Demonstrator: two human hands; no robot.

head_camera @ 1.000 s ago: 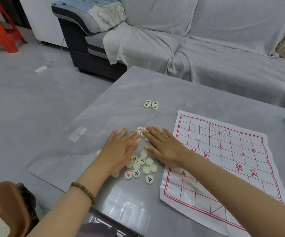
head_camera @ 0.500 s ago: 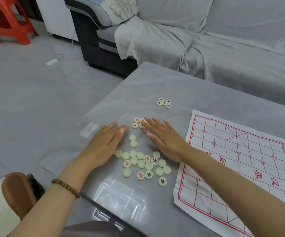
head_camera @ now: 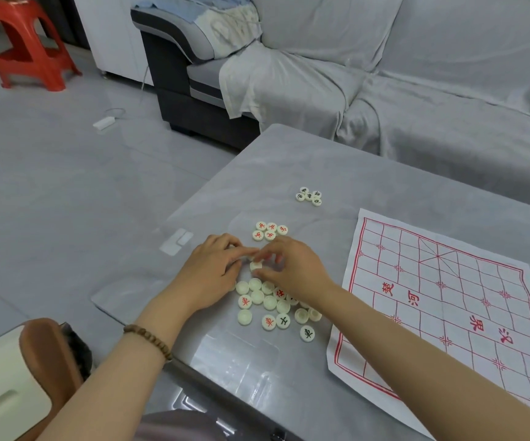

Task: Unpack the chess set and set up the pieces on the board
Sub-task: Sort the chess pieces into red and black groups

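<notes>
**Both hands meet over the loose pieces, left of the board**

The left hand (head_camera: 213, 270) and the right hand (head_camera: 294, 270) come together fingertip to fingertip on the grey marble-patterned table (head_camera: 352, 173), at the far edge of a loose pile of cream round chess pieces (head_camera: 268, 308). The right hand's fingers are curled, and its forefinger and thumb pinch a single cream disc (head_camera: 256, 266) that shows a blank face. The left hand's fingers are also curled inward, their tips touching or nearly touching the right hand's. Whether they grip anything cannot be told. A brown beaded bracelet (head_camera: 149, 340) circles the left wrist.

The pile spreads from just under both palms toward the near side. Most discs lie blank side up, and a few show red or black characters. Just beyond the fingertips sits a tight cluster of red-lettered cream discs (head_camera: 270, 231). Farther off, well apart from the hands, lies a smaller cluster of black-lettered cream discs (head_camera: 309, 196).

The white paper board printed with a red grid (head_camera: 448, 297) lies flat to the right of the right forearm, and no piece stands on the part in view.

Behind the table a sofa draped in grey cloth (head_camera: 416, 90) fills the far right, and a red plastic stool (head_camera: 19, 43) stands on the floor at the far left.
</notes>
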